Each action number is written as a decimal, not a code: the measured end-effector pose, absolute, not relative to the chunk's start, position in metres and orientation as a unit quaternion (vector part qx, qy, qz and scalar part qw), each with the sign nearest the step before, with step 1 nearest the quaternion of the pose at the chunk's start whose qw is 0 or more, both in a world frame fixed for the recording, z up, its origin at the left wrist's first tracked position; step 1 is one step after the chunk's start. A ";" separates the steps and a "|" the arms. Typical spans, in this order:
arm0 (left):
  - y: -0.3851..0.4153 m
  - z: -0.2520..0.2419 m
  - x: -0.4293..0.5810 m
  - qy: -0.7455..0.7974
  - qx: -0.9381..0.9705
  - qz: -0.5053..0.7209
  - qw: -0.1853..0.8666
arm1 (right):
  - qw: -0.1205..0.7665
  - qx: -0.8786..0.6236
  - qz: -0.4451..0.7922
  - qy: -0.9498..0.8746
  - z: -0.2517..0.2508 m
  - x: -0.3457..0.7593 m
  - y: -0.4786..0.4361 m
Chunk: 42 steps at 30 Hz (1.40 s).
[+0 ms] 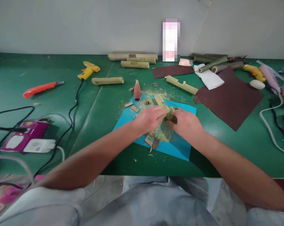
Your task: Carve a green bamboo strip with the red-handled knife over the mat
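My left hand [151,118] is closed around a pale bamboo tube piece [160,101], whose far end sticks out above the fingers. My right hand [187,121] pinches a small dark folded piece [171,115], coated in yellowish dust, that looks like sandpaper. It meets the near end of the bamboo, where fingers partly hide both. Beneath the hands lies a blue sheet [179,151] strewn with bamboo dust [164,135] and chips [134,108]. A carving knife with a reddish handle [137,91] rests at the sheet's far edge.
Several cut bamboo tubes [134,64] lie at the back, with one notched tube [181,85] closer. Brown sandpaper [231,97] is at right. Leftward are an orange cutter [40,89], a yellow glue gun [88,70] and a purple power box [26,135] with trailing cables.
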State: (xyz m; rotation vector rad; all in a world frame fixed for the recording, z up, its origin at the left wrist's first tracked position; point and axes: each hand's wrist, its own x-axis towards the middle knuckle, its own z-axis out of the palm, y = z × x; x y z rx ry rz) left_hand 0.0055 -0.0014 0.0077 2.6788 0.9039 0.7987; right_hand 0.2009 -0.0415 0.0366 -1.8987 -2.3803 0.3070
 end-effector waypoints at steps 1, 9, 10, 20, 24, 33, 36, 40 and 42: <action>-0.002 0.008 0.006 0.317 0.903 0.275 0.095 | 0.042 -0.621 0.100 -0.777 0.036 0.201 -0.041; -0.005 0.007 0.007 0.319 0.902 0.274 0.093 | 0.046 -0.620 0.111 -0.775 0.036 0.201 -0.041; -0.005 0.006 0.007 0.315 0.905 0.268 0.097 | 0.045 -0.621 0.113 -0.774 0.036 0.200 -0.041; -0.006 0.009 0.006 0.313 0.911 0.243 0.109 | 0.049 -0.618 0.120 -0.775 0.037 0.199 -0.042; -0.004 0.008 0.006 0.328 0.898 0.273 0.106 | 0.060 -0.620 0.121 -0.773 0.036 0.200 -0.040; -0.001 0.010 0.000 0.319 0.902 0.268 0.116 | 0.058 -0.617 0.133 -0.773 0.038 0.200 -0.039; -0.003 0.010 -0.003 0.310 0.905 0.266 0.117 | 0.060 -0.614 0.133 -0.776 0.037 0.201 -0.039; -0.003 0.008 -0.004 0.306 0.910 0.261 0.102 | 0.062 -0.614 0.136 -0.775 0.036 0.202 -0.039; -0.003 0.008 -0.004 0.288 0.920 0.244 0.107 | 0.063 -0.611 0.137 -0.777 0.036 0.202 -0.039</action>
